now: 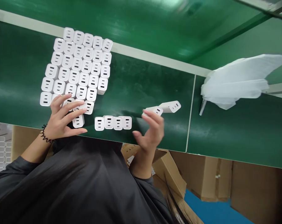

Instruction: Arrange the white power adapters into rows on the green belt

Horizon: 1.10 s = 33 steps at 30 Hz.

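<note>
White charger blocks (77, 63) with dark port slots stand close together in staggered rows on the green bench. Over the near end of this group rests my left hand (64, 116), fingers spread across several blocks, thumb stretched out beside the nearest charger block (78, 121). A short row of charger blocks (113, 123) stands between my hands. To its right, my right hand (152, 127) has its thumb apart from its fingers. Its fingertips overlap a tilted charger block (157, 110); whether they touch it I cannot tell. Another charger block (171, 106) lies tilted just beyond.
A white plastic bag or sheet (236, 81) lies at the right of the green bench (136, 81). A pale ledge (155, 60) runs along the back. Cardboard boxes (208, 177) stand below the front edge. More white pieces are stacked (0, 149) at lower left.
</note>
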Each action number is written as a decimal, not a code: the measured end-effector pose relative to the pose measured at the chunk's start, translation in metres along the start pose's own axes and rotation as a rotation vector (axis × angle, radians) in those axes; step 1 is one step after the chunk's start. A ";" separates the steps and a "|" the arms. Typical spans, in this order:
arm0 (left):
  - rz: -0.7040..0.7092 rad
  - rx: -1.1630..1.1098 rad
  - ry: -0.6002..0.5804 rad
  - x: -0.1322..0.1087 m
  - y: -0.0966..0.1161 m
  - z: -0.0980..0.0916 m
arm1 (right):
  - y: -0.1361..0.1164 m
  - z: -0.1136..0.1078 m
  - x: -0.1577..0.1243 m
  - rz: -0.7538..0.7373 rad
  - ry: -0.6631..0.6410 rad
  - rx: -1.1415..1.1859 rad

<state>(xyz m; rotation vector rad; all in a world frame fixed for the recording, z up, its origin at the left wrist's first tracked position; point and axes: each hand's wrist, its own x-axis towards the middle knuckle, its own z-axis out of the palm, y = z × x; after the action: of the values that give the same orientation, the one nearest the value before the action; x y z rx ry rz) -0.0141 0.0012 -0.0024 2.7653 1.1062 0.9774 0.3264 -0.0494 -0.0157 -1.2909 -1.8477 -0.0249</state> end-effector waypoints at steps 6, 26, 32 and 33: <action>-0.062 0.057 -0.032 -0.005 -0.001 -0.001 | -0.018 0.015 0.011 -0.067 -0.126 0.102; 0.021 -0.095 -0.026 -0.016 0.009 -0.014 | -0.018 0.006 0.013 0.096 -0.481 0.374; 0.036 -0.135 -0.100 -0.007 0.020 0.000 | -0.031 0.023 0.017 0.137 -0.491 0.412; 0.051 -0.127 -0.094 -0.006 0.020 0.000 | -0.032 0.024 0.016 0.135 -0.477 0.423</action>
<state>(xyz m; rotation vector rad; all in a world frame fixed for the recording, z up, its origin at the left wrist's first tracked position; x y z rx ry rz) -0.0048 -0.0173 -0.0009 2.7187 0.9315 0.8787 0.2855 -0.0411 -0.0065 -1.1765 -2.0018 0.7650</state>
